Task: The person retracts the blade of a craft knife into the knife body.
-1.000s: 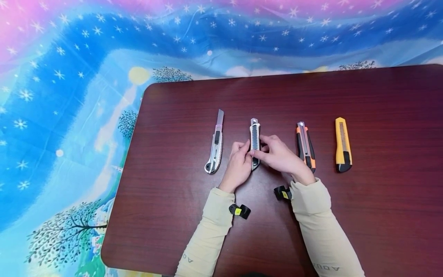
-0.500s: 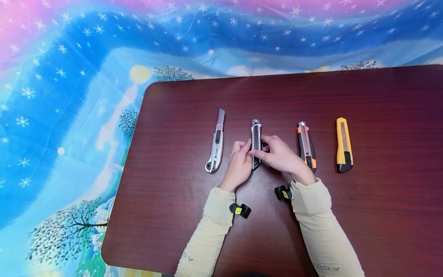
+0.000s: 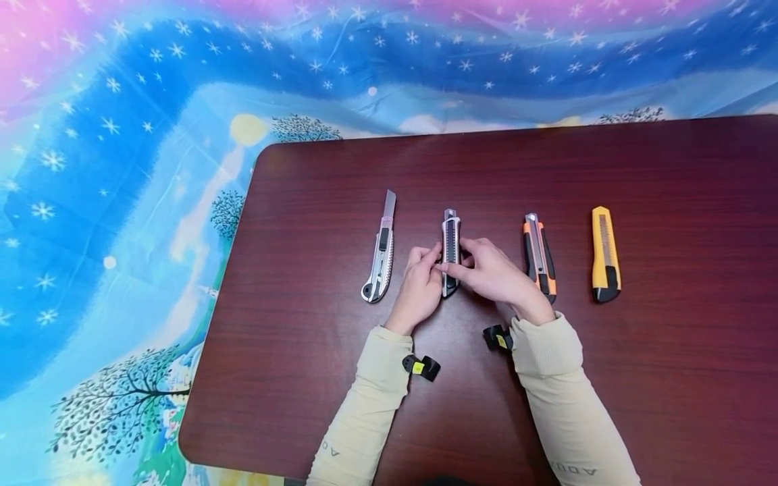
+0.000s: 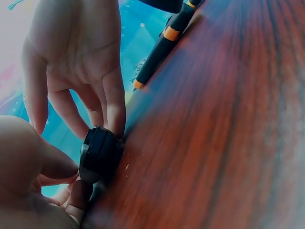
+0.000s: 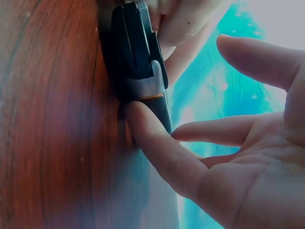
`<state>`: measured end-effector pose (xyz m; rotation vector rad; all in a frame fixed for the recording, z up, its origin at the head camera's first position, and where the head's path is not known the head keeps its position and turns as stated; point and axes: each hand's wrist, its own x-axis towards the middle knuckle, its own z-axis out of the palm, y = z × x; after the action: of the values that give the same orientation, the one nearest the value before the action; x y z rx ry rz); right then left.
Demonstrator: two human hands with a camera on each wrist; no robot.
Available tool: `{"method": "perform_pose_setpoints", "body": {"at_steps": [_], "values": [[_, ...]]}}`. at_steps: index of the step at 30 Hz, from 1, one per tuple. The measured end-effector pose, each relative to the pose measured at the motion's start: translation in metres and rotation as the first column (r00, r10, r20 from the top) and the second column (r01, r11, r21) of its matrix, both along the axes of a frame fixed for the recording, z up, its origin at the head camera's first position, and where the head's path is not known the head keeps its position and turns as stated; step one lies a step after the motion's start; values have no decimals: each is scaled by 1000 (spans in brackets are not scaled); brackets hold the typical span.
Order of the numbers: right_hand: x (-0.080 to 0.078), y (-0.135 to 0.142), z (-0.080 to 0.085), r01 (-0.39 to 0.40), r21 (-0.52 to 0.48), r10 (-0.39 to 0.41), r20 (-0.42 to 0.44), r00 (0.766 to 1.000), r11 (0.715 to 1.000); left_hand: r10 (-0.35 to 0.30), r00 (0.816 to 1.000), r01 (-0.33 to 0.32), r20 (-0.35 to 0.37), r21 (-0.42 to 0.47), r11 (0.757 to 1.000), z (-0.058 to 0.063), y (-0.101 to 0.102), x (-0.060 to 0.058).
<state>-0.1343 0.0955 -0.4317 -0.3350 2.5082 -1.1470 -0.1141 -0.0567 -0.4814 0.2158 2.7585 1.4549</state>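
A silver-and-black box cutter [image 3: 451, 236] lies on the brown table between both hands, its tip pointing away from me. My left hand [image 3: 419, 289] pinches its left edge with thumb and fingertips; in the left wrist view the thumb [image 4: 59, 162] meets the side of the cutter [image 4: 101, 150]. My right hand [image 3: 495, 275] touches the opposite side with its fingertips. In the right wrist view, its fingers [image 5: 164, 152] reach the cutter [image 5: 133, 45] fairly straight, while the thumb [image 5: 259, 59] stands raised, apart from it.
Left of the hands lies a silver box cutter [image 3: 381, 253] with its blade extended. To the right are an orange-and-black box cutter [image 3: 537, 253] and a yellow one [image 3: 604, 253]. A snowflake-patterned cloth [image 3: 304, 67] hangs behind the table [image 3: 292, 378].
The head view has shifted very slightly. Both hands stay at the same box cutter, with no clear movement of it on the table.
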Motion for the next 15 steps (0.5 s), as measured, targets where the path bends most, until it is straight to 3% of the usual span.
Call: {"method": "perform_pose_setpoints", "body": {"at_steps": [5, 9, 12, 15], "values": [[-1, 2, 2, 32, 17, -33, 34, 999, 999, 10, 1000, -12, 20, 85, 996, 1, -3, 0], [-3, 4, 3, 114, -6, -114, -10, 993, 993, -9, 999, -3, 52, 223, 975, 8, -12, -2], [-4, 3, 4, 189, -87, -194, -50, 980, 978, 22, 999, -30, 23, 385, 923, 18, -23, -4], [-2, 0, 6, 232, -213, -242, -24, 970, 949, 156, 988, -134, -2, 508, 851, 26, -41, -8]]}}
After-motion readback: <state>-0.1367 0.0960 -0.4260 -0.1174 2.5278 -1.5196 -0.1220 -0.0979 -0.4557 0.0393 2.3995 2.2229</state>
